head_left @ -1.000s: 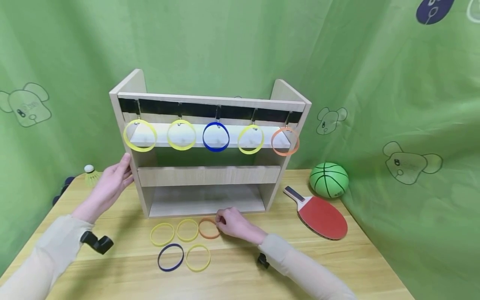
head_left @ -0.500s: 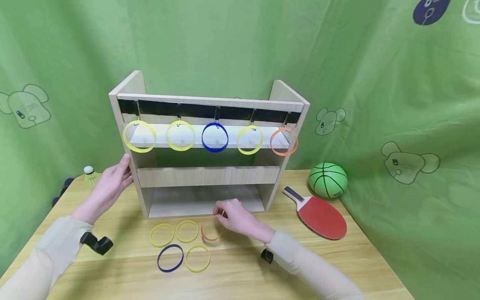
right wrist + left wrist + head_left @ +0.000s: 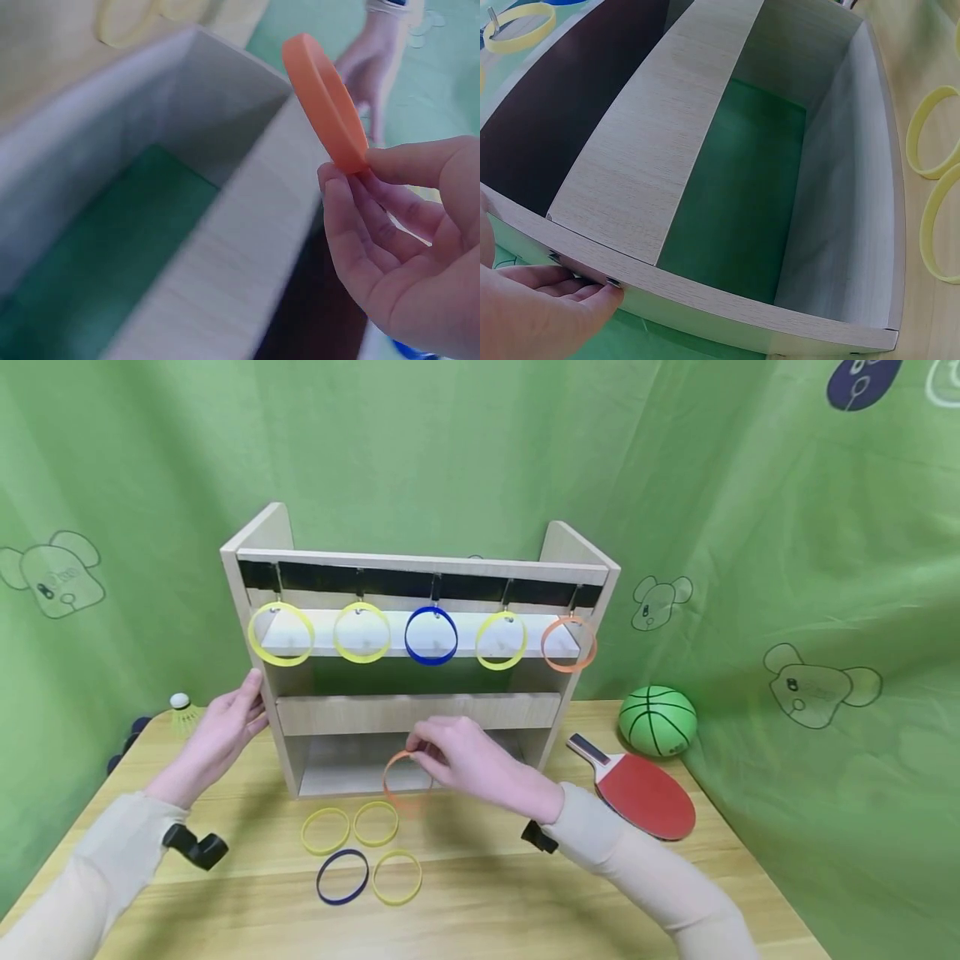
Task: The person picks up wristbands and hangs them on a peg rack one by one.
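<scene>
An orange ring, also an orange band in the right wrist view, is pinched between the thumb and fingers of my right hand. It hangs raised in front of the shelf's lower opening. My left hand rests against the left side panel of the wooden shelf, its fingers touching the outer face. On the shelf's hooks hang several rings: yellow ones, a blue ring and another orange ring. Two yellow rings lie at the front, with a third yellow ring and a dark blue ring nearer me.
To the right of the shelf lies a red table-tennis paddle, with a green ball behind it. A shuttlecock stands at the left rear of the wooden table. A green curtain closes off the back.
My right hand has lifted the orange ring off the table, moving it up and slightly left toward the shelf. My left hand stays at the side panel.
</scene>
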Tool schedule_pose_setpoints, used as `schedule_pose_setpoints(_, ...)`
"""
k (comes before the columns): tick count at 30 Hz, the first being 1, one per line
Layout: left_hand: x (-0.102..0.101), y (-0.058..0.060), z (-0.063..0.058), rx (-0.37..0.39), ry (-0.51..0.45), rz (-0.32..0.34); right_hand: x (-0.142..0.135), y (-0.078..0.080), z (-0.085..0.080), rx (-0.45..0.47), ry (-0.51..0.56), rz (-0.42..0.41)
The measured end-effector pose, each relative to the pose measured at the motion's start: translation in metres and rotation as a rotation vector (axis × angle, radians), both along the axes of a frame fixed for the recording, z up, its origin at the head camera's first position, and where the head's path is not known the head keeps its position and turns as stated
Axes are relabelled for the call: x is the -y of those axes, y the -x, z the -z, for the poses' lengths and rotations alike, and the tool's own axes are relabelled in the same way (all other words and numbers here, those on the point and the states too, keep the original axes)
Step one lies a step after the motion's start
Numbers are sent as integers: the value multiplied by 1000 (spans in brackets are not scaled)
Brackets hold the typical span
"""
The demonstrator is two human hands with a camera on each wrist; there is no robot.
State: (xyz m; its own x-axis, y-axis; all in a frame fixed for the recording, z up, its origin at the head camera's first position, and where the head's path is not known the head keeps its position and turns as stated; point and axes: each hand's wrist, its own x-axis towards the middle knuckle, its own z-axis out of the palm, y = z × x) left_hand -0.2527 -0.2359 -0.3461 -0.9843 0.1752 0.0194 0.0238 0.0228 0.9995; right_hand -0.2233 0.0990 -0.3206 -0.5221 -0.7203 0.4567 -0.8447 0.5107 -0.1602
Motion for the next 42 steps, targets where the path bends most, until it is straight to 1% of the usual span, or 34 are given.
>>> schedule_pose_setpoints(6, 0, 0, 0, 2, -6, 0, 15, 0, -42, -105, 48, -79)
schedule_pose_setpoints(12, 0, 0, 0, -3, -9, -4, 41, 2, -90, -153, 89, -114)
schedule_pose_setpoints(15, 1, 0, 0, 1, -8, -8, 58, 5, -109, -167, 108, -134)
schedule_pose_setpoints(18, 0, 0, 0, 13, 2, -10, 73, 9, -122, -188, 119, -148)
schedule_pose_setpoints(23, -1, -1, 0, 25, 16, -19, 94, 16, -134, -206, 114, -135)
schedule_pose_setpoints(29, -1, 0, 0, 10, 19, -17, 112, 25, -142, -226, 94, -115)
schedule_pose_setpoints(34, 0, 1, 1, 5, 4, -6, 121, 35, -143, -241, 70, -79)
schedule_pose_setpoints(39, 1, 1, 2, 10, 2, -5, 128, 40, -142, -207, -13, -11)
schedule_pose_setpoints(42, 1, 1, 2, 7, 1, -3, 130, 40, -140, -203, -55, 25)
